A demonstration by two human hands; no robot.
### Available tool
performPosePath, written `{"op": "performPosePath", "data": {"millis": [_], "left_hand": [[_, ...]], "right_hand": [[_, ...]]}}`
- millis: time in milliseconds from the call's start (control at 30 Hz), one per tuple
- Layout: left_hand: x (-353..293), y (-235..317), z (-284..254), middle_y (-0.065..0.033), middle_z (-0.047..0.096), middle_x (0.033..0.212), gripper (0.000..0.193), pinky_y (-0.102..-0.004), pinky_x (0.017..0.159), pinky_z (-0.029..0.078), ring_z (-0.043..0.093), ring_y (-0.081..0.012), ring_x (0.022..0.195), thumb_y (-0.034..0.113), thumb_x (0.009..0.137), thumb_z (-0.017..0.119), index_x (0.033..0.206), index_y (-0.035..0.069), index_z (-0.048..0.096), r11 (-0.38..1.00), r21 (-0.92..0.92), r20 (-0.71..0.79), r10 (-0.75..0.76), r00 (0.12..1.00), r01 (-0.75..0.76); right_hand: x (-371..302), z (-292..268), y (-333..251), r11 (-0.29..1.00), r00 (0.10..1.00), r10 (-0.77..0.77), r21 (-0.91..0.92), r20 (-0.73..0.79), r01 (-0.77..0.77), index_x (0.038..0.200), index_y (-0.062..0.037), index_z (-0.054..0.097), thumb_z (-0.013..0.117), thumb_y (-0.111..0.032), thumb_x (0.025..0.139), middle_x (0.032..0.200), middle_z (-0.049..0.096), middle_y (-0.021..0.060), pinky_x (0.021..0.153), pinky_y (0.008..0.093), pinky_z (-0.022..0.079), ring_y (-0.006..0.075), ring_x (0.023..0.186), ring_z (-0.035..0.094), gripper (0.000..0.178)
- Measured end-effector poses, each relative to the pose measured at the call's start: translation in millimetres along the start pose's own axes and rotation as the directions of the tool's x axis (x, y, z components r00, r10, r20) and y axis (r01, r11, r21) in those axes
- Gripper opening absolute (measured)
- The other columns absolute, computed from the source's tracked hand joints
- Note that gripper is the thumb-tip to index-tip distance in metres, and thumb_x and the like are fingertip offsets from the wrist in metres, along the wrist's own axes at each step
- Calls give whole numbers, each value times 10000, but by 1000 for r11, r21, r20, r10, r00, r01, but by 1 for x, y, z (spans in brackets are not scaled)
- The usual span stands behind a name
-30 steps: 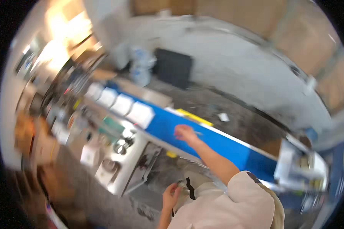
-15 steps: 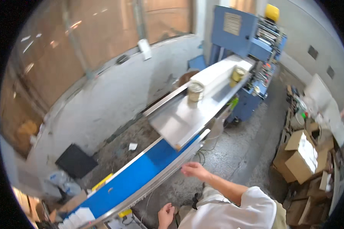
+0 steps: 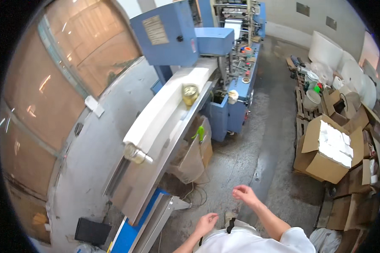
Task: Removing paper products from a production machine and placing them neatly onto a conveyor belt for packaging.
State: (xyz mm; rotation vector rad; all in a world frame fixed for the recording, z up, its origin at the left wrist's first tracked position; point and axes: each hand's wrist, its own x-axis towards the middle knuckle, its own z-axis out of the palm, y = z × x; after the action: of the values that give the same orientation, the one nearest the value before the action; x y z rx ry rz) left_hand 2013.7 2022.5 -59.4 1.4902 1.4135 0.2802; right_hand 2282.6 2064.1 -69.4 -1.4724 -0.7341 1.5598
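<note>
My left hand (image 3: 207,224) hangs in front of my body with its fingers loosely bent, and I see nothing in it. Farther out to the right, my right hand (image 3: 245,195) is half curled and also without a visible object. Neither one touches anything. To their left is a sloping metal table (image 3: 135,189). A long row of white paper sheets (image 3: 160,103) lies along it. One gold-coloured can (image 3: 190,95) stands beside the row, and a shiny can (image 3: 135,154) is at its near end.
A blue machine (image 3: 215,41) stands behind the table. Below the table's near end runs a blue conveyor belt (image 3: 131,236). Under its side sits a clear plastic bin (image 3: 188,164). On the right, an open cardboard box (image 3: 312,162) full of white packs stands by a pallet (image 3: 300,101).
My view has swung right and toward the machine. The table and conveyor now sit farther left, and the cardboard box shows more fully. Both my hands have come forward.
</note>
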Motion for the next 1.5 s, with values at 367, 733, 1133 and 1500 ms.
{"op": "performPosePath", "data": {"millis": [367, 733, 1133, 1500], "left_hand": [[216, 121, 92, -117, 715, 884, 366, -384, 740, 544, 696, -266, 811, 303, 864, 648, 1155, 82, 663, 936, 125, 396, 258, 881, -330], [436, 277, 134, -136, 714, 920, 356, -411, 769, 538, 690, -292, 877, 302, 860, 647, 1129, 70, 659, 932, 1, 440, 324, 837, -361], [596, 303, 114, -136, 713, 992, 399, -395, 796, 543, 691, -293, 910, 317, 856, 656, 1176, 80, 649, 990, 87, 150, 95, 984, -109], [533, 191, 179, -89, 692, 871, 167, -351, 635, 499, 635, -175, 759, 161, 859, 551, 829, 24, 643, 454, -538, 42, -827, 561, 710]], "right_hand": [[29, -199, -37, 976, 923, 21, 209, -385, 65, 1156, -1, 579, 674, -196, 913, 1031, 674, 110, 732, 288, 551, 175, 880, 669, 326], [170, -296, -137, 994, 962, 69, -69, -264, -90, 1173, 19, 592, 696, -193, 904, 993, 680, 97, 758, 311, 549, 166, 862, 661, 358], [401, -424, -255, 993, 973, 52, -95, -225, -75, 1137, 21, 597, 683, -206, 915, 891, 666, 49, 656, 248, 499, 108, 752, 608, 329], [699, -520, -365, 909, 992, -6, -412, 127, 58, 987, 26, 690, 709, -283, 865, 855, 705, 57, 724, 277, 510, 108, 782, 625, 332]]}}
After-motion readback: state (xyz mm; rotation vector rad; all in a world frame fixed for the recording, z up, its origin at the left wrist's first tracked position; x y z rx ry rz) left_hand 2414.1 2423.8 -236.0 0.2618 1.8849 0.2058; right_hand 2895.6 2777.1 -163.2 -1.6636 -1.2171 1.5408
